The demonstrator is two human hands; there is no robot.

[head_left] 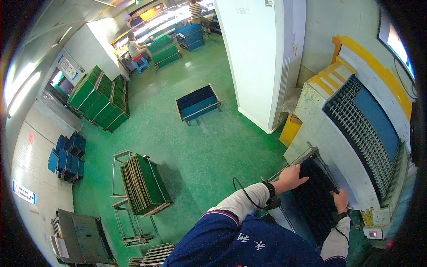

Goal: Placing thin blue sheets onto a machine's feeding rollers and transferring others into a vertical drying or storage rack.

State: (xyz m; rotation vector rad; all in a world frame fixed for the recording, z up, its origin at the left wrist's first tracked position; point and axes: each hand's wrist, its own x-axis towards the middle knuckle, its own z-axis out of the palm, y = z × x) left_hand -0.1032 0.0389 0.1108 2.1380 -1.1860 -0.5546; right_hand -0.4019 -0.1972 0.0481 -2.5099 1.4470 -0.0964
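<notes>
spanning metal-framed rack (pixel 311 153) beside roller conveyor (pixel 364 133): your left hand (pixel 290 178) at far end, right hand (pixel 341 201) at right edge, apart; grip firmness cannot be told. rack probably stiff, heavy loaded; hold its rails, not dark panels (pixel 313 209).

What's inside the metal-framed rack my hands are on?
Between your left hand and right hand, the rack seems packed with dark boards. Their lower parts and the rack's bottom are hidden.
</notes>
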